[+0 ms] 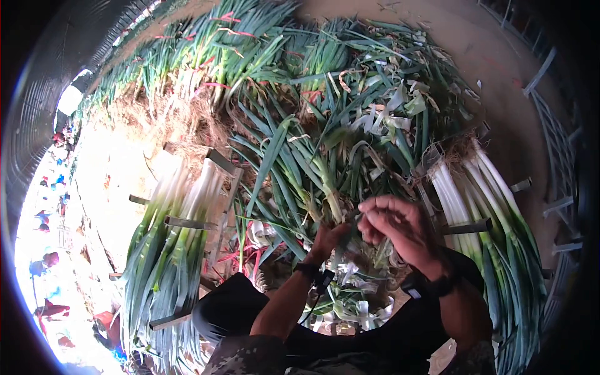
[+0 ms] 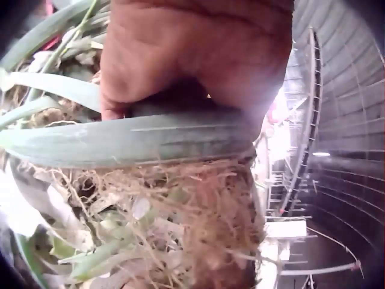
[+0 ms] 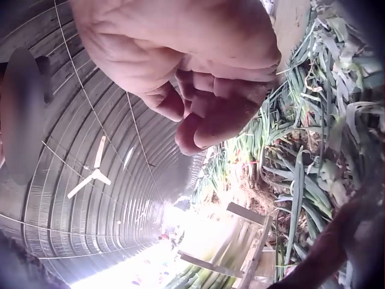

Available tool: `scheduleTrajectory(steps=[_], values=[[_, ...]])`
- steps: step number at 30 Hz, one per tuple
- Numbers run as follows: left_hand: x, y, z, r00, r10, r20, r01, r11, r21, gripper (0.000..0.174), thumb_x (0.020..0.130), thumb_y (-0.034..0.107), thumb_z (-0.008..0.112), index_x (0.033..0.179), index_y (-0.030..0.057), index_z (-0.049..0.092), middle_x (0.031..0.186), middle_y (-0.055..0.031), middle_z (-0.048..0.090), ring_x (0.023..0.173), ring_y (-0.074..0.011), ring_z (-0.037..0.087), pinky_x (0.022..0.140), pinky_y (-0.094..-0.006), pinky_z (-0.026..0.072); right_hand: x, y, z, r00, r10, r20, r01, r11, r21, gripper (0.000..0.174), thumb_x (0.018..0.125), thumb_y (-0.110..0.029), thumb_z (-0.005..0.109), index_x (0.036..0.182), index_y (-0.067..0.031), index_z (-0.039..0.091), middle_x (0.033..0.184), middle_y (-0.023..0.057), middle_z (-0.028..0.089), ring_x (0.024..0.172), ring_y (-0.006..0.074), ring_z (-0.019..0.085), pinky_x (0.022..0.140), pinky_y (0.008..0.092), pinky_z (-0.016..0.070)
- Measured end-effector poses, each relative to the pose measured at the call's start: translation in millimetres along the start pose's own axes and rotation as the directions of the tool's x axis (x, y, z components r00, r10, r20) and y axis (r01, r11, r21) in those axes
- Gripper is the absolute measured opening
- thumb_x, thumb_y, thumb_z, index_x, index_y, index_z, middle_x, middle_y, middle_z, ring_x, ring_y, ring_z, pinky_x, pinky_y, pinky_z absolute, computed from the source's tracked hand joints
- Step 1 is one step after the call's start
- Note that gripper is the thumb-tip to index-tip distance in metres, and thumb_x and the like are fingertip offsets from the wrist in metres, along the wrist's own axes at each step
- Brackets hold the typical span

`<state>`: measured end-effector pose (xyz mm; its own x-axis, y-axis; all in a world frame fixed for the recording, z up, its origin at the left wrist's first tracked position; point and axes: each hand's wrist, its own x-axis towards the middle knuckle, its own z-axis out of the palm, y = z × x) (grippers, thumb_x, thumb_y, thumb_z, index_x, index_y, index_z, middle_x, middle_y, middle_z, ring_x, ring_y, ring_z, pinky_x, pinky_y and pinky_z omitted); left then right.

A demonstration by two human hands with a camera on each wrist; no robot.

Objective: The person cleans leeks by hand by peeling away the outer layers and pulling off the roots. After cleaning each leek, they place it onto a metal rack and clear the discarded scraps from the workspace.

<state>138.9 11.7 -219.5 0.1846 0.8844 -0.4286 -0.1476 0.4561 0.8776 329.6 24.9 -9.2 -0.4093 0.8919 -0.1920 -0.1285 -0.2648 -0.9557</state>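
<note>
In the head view my left hand (image 1: 328,240) grips a leek (image 1: 331,197) low on its pale stem, its green leaves pointing up and away over the pile. Close up in the left wrist view, the fingers of the left hand (image 2: 192,54) curl over a broad green leaf (image 2: 132,141), and a tangle of tan roots (image 2: 210,211) shows beneath. Just right of it my right hand (image 1: 400,228) is raised, its fingers loosely bent. Nothing shows between the thumb and fingers of the right hand (image 3: 207,90) in the right wrist view.
Trimmed leeks with white stems lie in metal racks on both sides, one bundle (image 1: 178,219) left and another (image 1: 484,212) right. Ahead, untrimmed leeks (image 1: 206,62) lie heaped, some with red ties. Peeled leaf scraps (image 1: 356,294) cover the ground between my knees.
</note>
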Motion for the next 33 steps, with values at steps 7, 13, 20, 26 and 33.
scheduleTrajectory(steps=[7, 13, 20, 26, 33], values=[[-72, 32, 20, 0.974, 0.116, 0.196, -0.091, 0.987, -0.131, 0.041, 0.089, 0.015, 0.074, 0.126, 0.0031, 0.062, 0.111, -0.0007, 0.067, 0.099, -0.0092, 0.061, 0.088, -0.0287, 0.0492, 56, 30, -6, 0.909, -0.089, -0.408, 0.064, 0.995, -0.074, 0.035, 0.095, -0.033, 0.066, 0.121, -0.0098, 0.064, 0.112, -0.0002, 0.068, 0.091, 0.0101, 0.064, 0.077, 0.0279, 0.0514], [-105, 73, 18, 0.944, 0.163, 0.288, -0.262, 0.899, 0.351, 0.048, 0.091, 0.019, 0.072, 0.133, 0.0043, 0.054, 0.115, -0.0045, 0.063, 0.101, -0.0119, 0.058, 0.086, -0.0302, 0.0494, 51, 11, 13, 0.968, -0.157, -0.196, 0.149, 0.987, -0.055, 0.041, 0.089, -0.042, 0.072, 0.103, -0.0035, 0.069, 0.089, -0.0018, 0.064, 0.081, 0.0079, 0.052, 0.073, 0.0282, 0.0429], [-118, 144, 21, 0.942, 0.33, -0.056, -0.333, 0.941, -0.058, 0.036, 0.097, 0.031, 0.065, 0.117, 0.0014, 0.065, 0.096, 0.0005, 0.065, 0.089, -0.0079, 0.055, 0.079, -0.0246, 0.0442, 54, 13, 40, 0.927, -0.372, 0.048, 0.355, 0.912, 0.206, 0.036, 0.091, -0.035, 0.071, 0.107, -0.0022, 0.068, 0.095, -0.0004, 0.065, 0.088, 0.0091, 0.055, 0.082, 0.0278, 0.0441], [-100, 111, 31, 0.844, 0.411, -0.345, -0.352, 0.909, 0.223, 0.028, 0.094, 0.031, 0.066, 0.091, 0.0037, 0.071, 0.079, -0.0016, 0.065, 0.074, -0.0101, 0.056, 0.068, -0.0282, 0.0449, 39, 0, 47, 0.9, -0.433, -0.047, 0.431, 0.871, 0.236, 0.035, 0.092, -0.031, 0.071, 0.112, -0.0027, 0.068, 0.097, -0.0004, 0.065, 0.091, 0.007, 0.056, 0.083, 0.026, 0.0451], [-71, -151, -81, 0.834, 0.542, 0.101, -0.27, 0.243, 0.932, 0.023, 0.089, 0.023, 0.058, 0.085, 0.0033, 0.07, 0.072, -0.0158, 0.066, 0.071, -0.0349, 0.067, 0.062, -0.0444, 0.0517, 40, 17, 38, 0.934, -0.355, -0.043, 0.353, 0.894, 0.276, 0.026, 0.091, -0.02, 0.072, 0.105, 0.0, 0.064, 0.093, 0.0066, 0.067, 0.088, 0.0203, 0.071, 0.08, 0.0354, 0.0583]])
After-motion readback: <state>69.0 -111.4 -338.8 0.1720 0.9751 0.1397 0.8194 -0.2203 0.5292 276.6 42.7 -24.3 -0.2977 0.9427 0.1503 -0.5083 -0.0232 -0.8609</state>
